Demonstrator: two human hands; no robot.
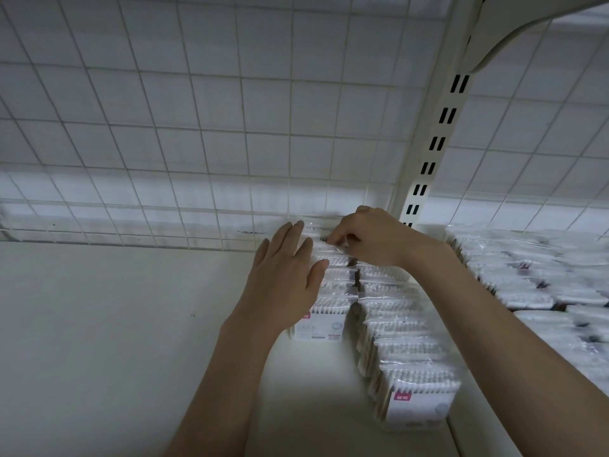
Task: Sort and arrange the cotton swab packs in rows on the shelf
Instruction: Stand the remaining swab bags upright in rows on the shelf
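Two rows of clear cotton swab packs stand upright on the white shelf. The shorter left row runs back to the wire grid; the longer right row reaches nearer the front edge. My left hand lies flat with straight fingers against the left side of the short row. My right hand reaches over the rear of that row, its curled fingertips pinching the top of a rear pack. Fingertips are partly hidden by the plastic.
A white wire grid backs the shelf. A slotted upright post stands right of the rows. Beyond it, the neighbouring shelf holds many more swab packs. A shelf bracket overhangs at top right.
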